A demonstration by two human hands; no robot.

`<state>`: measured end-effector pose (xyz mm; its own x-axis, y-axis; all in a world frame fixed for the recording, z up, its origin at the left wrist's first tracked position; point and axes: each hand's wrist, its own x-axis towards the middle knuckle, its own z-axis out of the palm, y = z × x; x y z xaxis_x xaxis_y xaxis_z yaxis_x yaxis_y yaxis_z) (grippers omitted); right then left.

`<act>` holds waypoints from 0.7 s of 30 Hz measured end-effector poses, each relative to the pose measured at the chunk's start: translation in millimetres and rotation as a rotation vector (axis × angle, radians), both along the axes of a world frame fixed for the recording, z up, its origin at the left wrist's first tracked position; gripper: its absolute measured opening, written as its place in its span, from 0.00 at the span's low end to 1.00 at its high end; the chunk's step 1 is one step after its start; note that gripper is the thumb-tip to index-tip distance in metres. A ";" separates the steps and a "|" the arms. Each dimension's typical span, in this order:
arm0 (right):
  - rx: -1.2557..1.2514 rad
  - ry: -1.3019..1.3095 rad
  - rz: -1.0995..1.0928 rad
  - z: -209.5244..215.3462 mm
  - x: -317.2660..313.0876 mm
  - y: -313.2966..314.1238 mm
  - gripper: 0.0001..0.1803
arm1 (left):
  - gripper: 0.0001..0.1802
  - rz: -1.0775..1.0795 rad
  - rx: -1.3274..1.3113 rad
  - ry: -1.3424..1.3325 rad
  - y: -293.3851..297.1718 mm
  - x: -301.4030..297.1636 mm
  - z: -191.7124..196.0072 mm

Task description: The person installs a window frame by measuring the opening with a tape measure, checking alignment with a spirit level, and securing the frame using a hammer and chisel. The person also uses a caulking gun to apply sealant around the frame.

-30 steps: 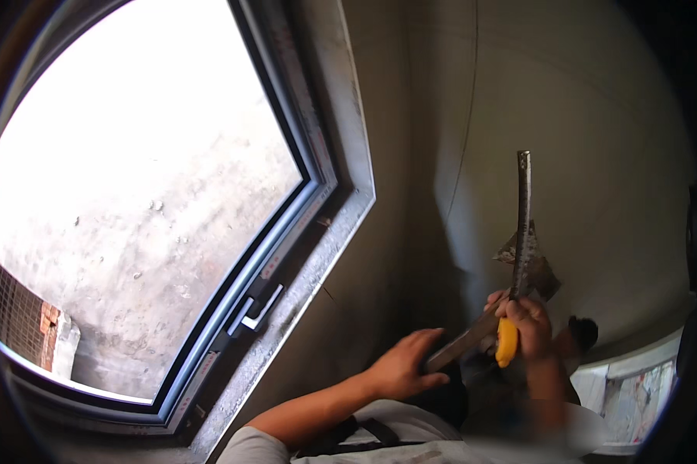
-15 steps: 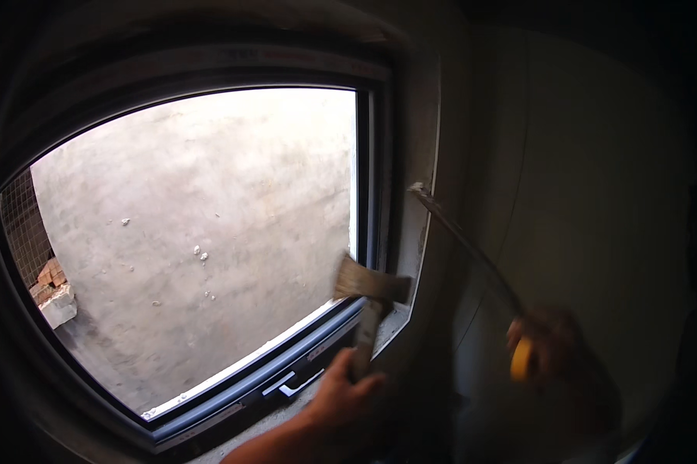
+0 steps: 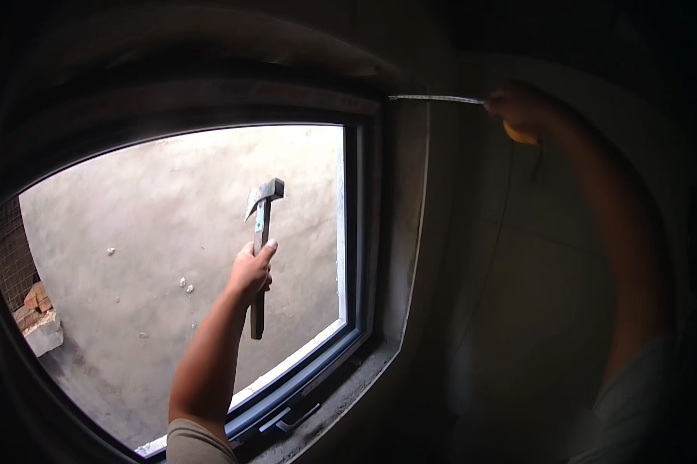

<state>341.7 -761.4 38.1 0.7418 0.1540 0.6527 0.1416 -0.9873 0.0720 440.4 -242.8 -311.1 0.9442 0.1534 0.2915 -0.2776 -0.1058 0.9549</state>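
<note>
Left hand [image 3: 252,272] grip closed mid-handle on upright hammer [image 3: 261,232]; right hand [image 3: 514,108] grips chisel [image 3: 435,98].

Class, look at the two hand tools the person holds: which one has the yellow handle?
The long thin metal tool in the right hand, raised to the window's top corner. The hammer in the left hand shows no yellow.

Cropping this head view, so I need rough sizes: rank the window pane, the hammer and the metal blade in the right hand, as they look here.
1. Window pane, by far the largest.
2. Hammer in the left hand.
3. Metal blade in the right hand: thinner, looks shorter, but partly hidden and farther off, so unsure.
</note>
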 end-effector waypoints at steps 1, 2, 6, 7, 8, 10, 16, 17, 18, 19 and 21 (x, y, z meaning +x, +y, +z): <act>-0.024 0.008 -0.018 6.9 16.9 -3.2 0.21 | 0.21 -0.015 -0.016 -0.009 -4.9 14.1 14.0; -0.051 0.019 -0.042 14.2 27.9 -10.8 0.21 | 0.25 -0.015 0.015 -0.020 -12.6 29.5 29.6; -0.013 0.053 0.021 25.7 73.7 -1.2 0.21 | 0.26 -0.018 -0.011 -0.065 -8.6 72.1 72.6; -0.003 0.055 0.031 29.3 79.1 -3.8 0.20 | 0.27 -0.031 0.003 -0.081 -6.5 88.8 82.7; 0.004 0.060 0.040 35.2 83.4 -5.7 0.20 | 0.29 -0.026 0.013 -0.094 -9.0 99.5 96.7; -0.043 0.065 0.055 42.2 96.6 -5.8 0.20 | 0.31 0.022 0.093 -0.127 -22.0 94.5 124.0; -0.046 0.095 0.029 43.9 83.5 0.9 0.19 | 0.28 0.061 0.161 -0.161 -59.3 109.5 170.9; -0.067 0.097 0.019 43.4 83.2 3.4 0.19 | 0.26 0.072 0.167 -0.177 -64.2 105.5 175.4; -0.087 0.106 0.000 43.5 81.8 5.4 0.19 | 0.26 0.069 0.163 -0.181 -65.0 109.4 178.5; -0.107 0.116 -0.020 43.8 79.7 7.0 0.19 | 0.26 0.065 0.159 -0.185 -65.6 114.4 181.6; -0.111 0.113 -0.029 41.2 79.8 7.8 0.19 | 0.26 0.050 0.131 -0.201 -66.7 118.4 183.8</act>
<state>421.5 -753.5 79.4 0.8146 0.1978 0.5453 0.1265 -0.9780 0.1658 558.8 -309.5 -127.3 0.8573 0.1470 0.4933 -0.4521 -0.2433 0.8582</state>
